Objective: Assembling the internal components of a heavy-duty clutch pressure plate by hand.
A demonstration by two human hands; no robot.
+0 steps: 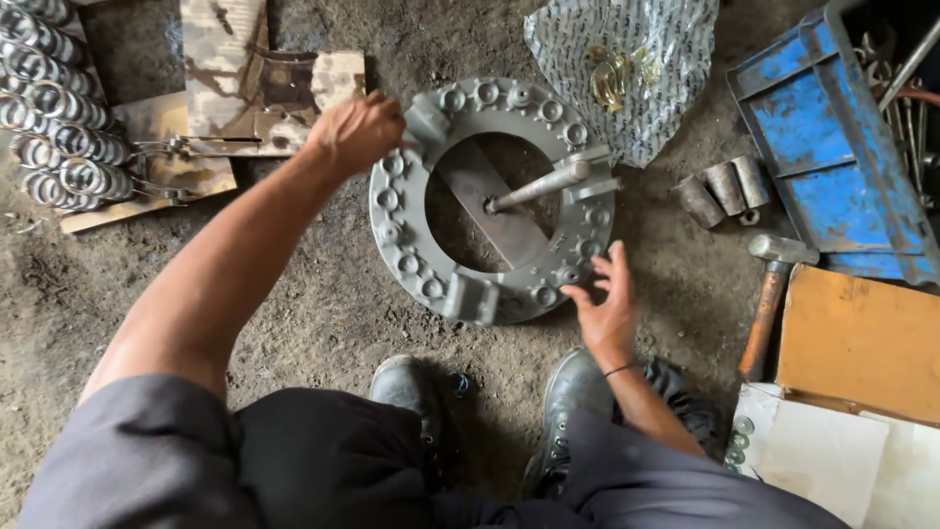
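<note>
Grey ring (397,230) flat on dirt floor (323,304): studded with round bosses, three lugs, bar and rod (539,186) across its centre. Left hand (357,130) closed on the upper-left rim; right hand (609,304) open, fingertips at lower-right rim.

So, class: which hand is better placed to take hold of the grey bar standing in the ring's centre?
Probably the right hand: it is open at the ring's near edge, close below the bar. The left hand is closed on the ring's far-left rim.
</note>
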